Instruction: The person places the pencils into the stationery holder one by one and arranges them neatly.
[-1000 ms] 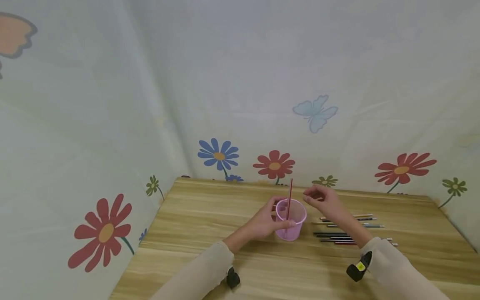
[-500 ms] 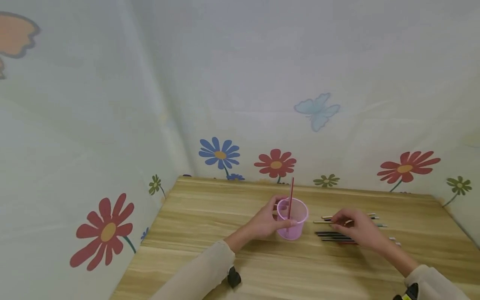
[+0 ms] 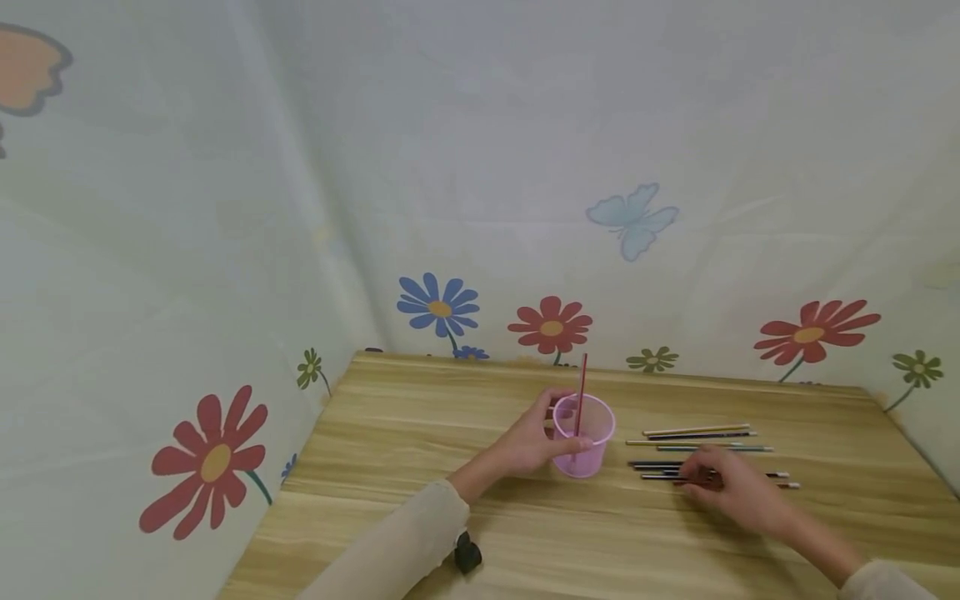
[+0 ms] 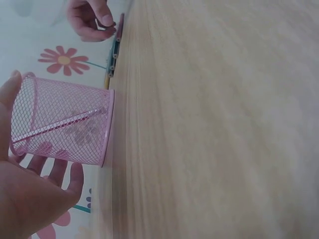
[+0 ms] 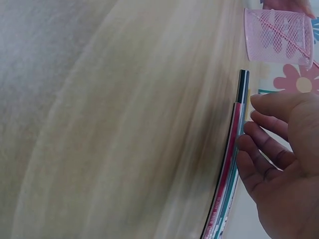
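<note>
- Wall, far left: red flower [image 3: 216,463] print
- Left sleeve [image 3: 397,537], black wrist cam [image 3: 467,553] at cuff
- Left hand [image 3: 528,446]: wrapped round the cup — thumb in front, fingers behind
- Cup [image 3: 592,462]: pink mesh, upright on table [image 3: 442,400]
- Red pencil [image 3: 582,385]: in cup, leaning, top above rim
- Loose pencils [image 3: 697,430]: right of cup, flat, two groups, front one partly hidden
- Right hand [image 3: 738,492]: over front group, fingers loosely bent, thumb apart from index — contact unclear
</note>
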A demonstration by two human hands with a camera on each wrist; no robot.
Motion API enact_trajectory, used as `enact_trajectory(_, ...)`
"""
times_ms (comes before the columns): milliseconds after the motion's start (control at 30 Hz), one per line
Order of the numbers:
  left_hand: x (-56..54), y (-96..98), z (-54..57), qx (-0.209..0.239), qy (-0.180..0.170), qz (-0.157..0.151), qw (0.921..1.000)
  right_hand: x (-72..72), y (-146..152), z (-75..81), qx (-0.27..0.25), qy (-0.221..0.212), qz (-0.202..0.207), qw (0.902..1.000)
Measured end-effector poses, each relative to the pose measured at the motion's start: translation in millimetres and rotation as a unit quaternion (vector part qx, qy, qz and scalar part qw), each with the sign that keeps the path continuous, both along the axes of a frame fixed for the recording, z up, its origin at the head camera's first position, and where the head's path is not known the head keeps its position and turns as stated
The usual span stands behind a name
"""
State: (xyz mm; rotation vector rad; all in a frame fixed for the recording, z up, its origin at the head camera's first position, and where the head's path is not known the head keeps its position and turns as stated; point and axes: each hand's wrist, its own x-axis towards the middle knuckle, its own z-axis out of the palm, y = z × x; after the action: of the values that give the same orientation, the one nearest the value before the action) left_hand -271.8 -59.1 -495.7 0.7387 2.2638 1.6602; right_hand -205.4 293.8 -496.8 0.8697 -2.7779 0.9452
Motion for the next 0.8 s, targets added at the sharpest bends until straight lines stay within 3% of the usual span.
enact_trajectory(533,1.2,0.8,-3.6,0.000,0.010,-0.002,0.9999,-1.4,-0.9,-6.8,0.043,-0.001,-0.009,0.9990)
enact_trajectory(800,-2.0,0.5,-7.5,-0.007,0.011,0.004,0.9999,-3.4,-0.9,-9.5,0.039,0.027,0.019,0.9987)
